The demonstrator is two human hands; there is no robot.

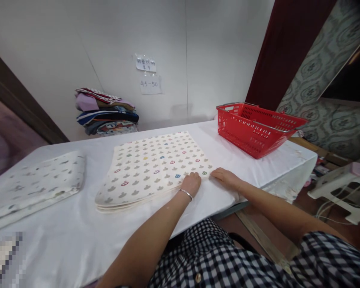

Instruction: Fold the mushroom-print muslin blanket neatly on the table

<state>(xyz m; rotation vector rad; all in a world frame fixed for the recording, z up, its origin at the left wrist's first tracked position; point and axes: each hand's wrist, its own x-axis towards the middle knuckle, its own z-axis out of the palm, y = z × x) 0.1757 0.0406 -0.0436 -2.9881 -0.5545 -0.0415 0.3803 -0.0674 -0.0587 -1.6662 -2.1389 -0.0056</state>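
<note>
Two hands (192,185) at one cloth (151,168) (cream).

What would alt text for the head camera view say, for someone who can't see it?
Two bare hands, left and right, rest at the near edge of a folded cream cloth with small printed motifs on a white-covered table. Another folded cloth lies left, a red basket right, and stacked fabrics behind.

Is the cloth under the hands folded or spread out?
Folded: the cloth shows several layers lying together along its near edge.
</note>
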